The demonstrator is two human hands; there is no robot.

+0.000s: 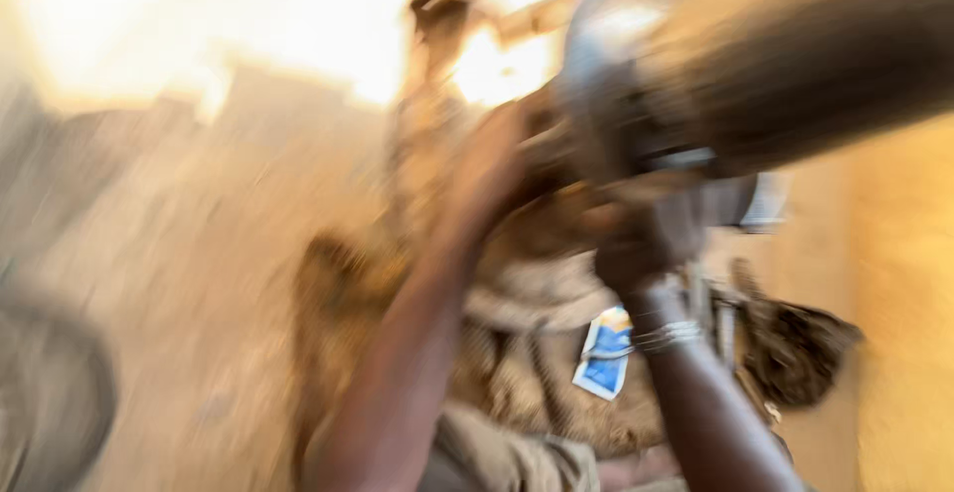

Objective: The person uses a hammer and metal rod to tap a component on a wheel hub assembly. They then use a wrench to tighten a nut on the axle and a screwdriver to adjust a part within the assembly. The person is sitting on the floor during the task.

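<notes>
A large dark vessel (pixel 795 65) is steadied overhead by the left hand (pixel 497 169) and right hand (pixel 646 239), finger positions being lost to blur.

Large rounded vessel (pixel 795 65), 1 o'clock: dark brown body, grey metallic rim. Small paper packet (pixel 604 353), 5 o'clock: blue and white. Thin wrist bangles (pixel 668 335): silvery. Heaped cloth (pixel 517 363), centre: tan, mottled with brown. Wall (pixel 904 303), 3 o'clock: ochre yellow.
</notes>
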